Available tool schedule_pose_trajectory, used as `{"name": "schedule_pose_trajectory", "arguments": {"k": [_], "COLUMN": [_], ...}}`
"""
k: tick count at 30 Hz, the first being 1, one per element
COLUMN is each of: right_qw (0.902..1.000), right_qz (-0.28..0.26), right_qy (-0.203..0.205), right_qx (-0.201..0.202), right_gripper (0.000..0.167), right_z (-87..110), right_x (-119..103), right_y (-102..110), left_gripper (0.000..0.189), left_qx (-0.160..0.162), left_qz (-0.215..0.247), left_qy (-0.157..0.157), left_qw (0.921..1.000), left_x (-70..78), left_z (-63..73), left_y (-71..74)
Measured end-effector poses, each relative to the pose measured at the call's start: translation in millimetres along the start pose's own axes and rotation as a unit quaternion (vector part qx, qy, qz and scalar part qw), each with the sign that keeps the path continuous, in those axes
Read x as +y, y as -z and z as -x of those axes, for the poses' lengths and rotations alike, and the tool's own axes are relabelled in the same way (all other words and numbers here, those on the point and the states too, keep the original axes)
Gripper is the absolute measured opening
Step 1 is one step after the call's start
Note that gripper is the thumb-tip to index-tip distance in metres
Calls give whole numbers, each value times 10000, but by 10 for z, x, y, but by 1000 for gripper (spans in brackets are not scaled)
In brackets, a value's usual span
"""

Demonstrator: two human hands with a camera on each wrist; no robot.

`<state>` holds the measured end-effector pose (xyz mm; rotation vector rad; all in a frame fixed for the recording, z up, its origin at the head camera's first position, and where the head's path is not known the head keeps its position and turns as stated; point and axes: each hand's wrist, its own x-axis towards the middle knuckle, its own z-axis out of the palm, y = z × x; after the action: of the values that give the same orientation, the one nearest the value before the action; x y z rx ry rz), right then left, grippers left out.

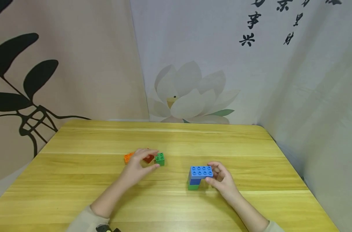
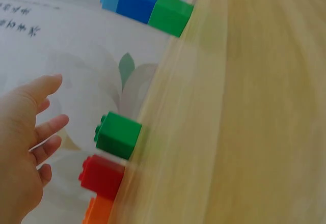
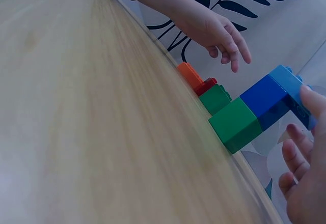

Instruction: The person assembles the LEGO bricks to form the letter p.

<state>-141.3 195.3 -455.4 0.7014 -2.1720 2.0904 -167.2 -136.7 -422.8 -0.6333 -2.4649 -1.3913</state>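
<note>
A small stack stands right of the table's middle: a green brick (image 1: 193, 187) at the bottom, a dark blue brick (image 1: 195, 181) above it and a longer light blue brick (image 1: 201, 174) on top, overhanging to the right. My right hand (image 1: 224, 184) pinches that overhanging end between thumb and fingers. Over to the left, my left hand (image 1: 135, 169) hovers with fingers spread beside a loose green brick (image 1: 160, 159), apart from it in the left wrist view. A red brick (image 2: 103, 177) and an orange brick (image 1: 128, 158) sit left of the green one, partly hidden by this hand in the head view.
The wooden table (image 1: 245, 141) reaches back to a cloth backdrop (image 1: 193, 38) printed with a lotus, leaves and characters. Another cloth hangs along the right side. A dark band (image 1: 104, 228) is on the left wrist.
</note>
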Motion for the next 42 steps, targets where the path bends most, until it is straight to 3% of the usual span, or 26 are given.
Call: {"name": "schedule_pose_trajectory", "arguments": {"k": [13,24,35,42], "right_qw": [9987,9985,9982,9981], "right_qz": [-453,-371,-298,-274], "right_qy": [248,388,516,543], "right_qx": [-17,88,82,75], "right_gripper": [36,33,28,27], "right_z": [2,28,43,38], "right_x": [-37,-54,-51,-49], "right_y": [-11,22,50,45], "left_gripper": [47,53,57,54], "left_qx": [200,64,-76,-176], "left_qz": [-142,-358,-506,-605], "left_qy": [204,595,701,783], "left_qw": [9995,9976,9962,9949], "left_x": [-261,-399,-550,-566], "left_z": [-27,-38,-83,-135], "left_y": [148,180,182,171]}}
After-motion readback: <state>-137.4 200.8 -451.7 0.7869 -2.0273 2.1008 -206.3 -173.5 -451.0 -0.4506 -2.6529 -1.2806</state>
